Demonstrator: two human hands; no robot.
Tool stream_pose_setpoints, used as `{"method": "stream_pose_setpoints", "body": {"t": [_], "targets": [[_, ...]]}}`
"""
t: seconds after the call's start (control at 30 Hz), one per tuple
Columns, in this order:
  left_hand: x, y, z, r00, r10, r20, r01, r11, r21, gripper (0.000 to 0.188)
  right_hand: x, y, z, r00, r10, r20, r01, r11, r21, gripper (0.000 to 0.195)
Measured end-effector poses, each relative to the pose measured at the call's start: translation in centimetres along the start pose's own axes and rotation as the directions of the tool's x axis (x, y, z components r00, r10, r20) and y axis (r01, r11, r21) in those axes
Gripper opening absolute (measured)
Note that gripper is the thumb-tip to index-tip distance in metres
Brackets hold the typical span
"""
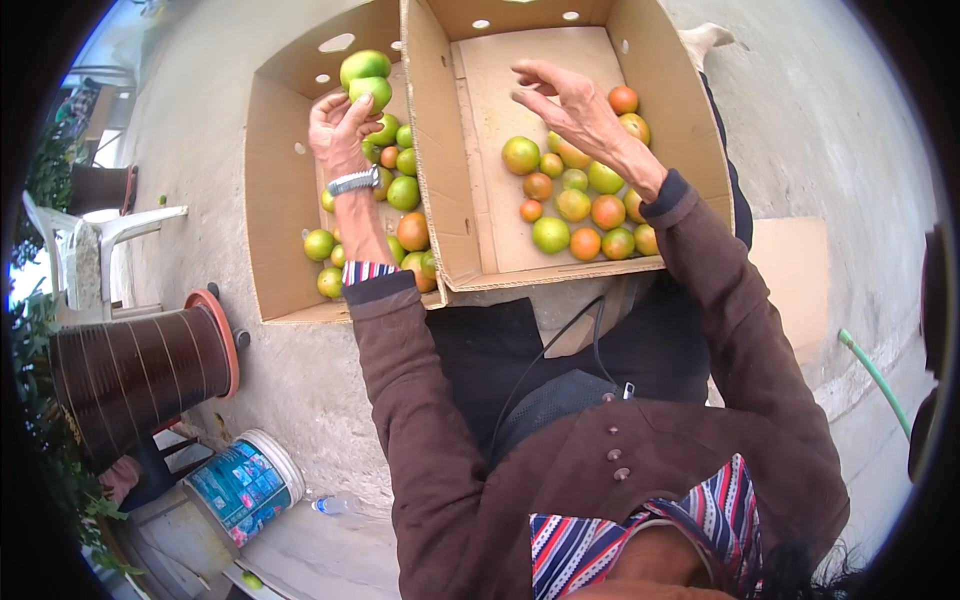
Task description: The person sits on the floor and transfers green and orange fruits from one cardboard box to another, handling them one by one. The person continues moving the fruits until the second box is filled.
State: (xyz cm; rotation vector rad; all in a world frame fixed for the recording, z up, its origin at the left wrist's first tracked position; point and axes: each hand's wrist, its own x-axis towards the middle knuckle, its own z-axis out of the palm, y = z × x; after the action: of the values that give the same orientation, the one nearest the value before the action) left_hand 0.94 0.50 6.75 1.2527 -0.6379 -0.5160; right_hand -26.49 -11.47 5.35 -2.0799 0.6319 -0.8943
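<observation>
My left hand point(341, 131), with a metal-banded watch on the wrist, is raised over the left cardboard box point(281, 195). Its fingers grip a green, double-lobed tomato point(367, 75). Below it, several green and reddish tomatoes point(403, 193) lie in that box, some hidden by my forearm. Over the right cardboard box point(480, 172) hovers my right hand point(566, 105), fingers apart and holding nothing. Several green, yellowish and orange tomatoes point(573, 204) sit loose at the near and right parts of this box. Both boxes stand side by side, their walls touching.
To the left are a large brown plant pot point(142, 367), a white plastic chair point(105, 240), a printed bucket point(244, 487) and a plastic bottle point(337, 505). A flat cardboard piece point(787, 277) and a green hose point(877, 379) lie at right. My bare foot point(705, 39) is beyond the right box.
</observation>
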Motion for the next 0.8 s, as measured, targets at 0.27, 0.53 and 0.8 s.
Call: {"method": "stream_pose_setpoints", "body": {"t": [0.27, 0.53, 0.8], "targets": [[-7.6, 3.5, 6.7, 0.793, 0.057, 0.607, -0.285, 0.915, 0.286, 0.036, 0.5, -4.4, -1.1, 0.968, 0.164, 0.193, -0.234, 0.867, 0.439, 0.065], [-3.0, 4.2, 1.6, 0.983, 0.109, 0.144, -0.129, 0.982, 0.138, 0.029, -1.8, -0.7, 2.8, 0.907, 0.163, 0.389, -0.222, 0.969, 0.111, 0.065], [-0.7, 0.6, -1.9, 0.957, -0.196, -0.213, 0.176, 0.979, -0.106, 0.030, -7.5, 1.2, 9.3, 0.663, 0.163, 0.730, -0.110, 0.987, -0.120, 0.050]]}}
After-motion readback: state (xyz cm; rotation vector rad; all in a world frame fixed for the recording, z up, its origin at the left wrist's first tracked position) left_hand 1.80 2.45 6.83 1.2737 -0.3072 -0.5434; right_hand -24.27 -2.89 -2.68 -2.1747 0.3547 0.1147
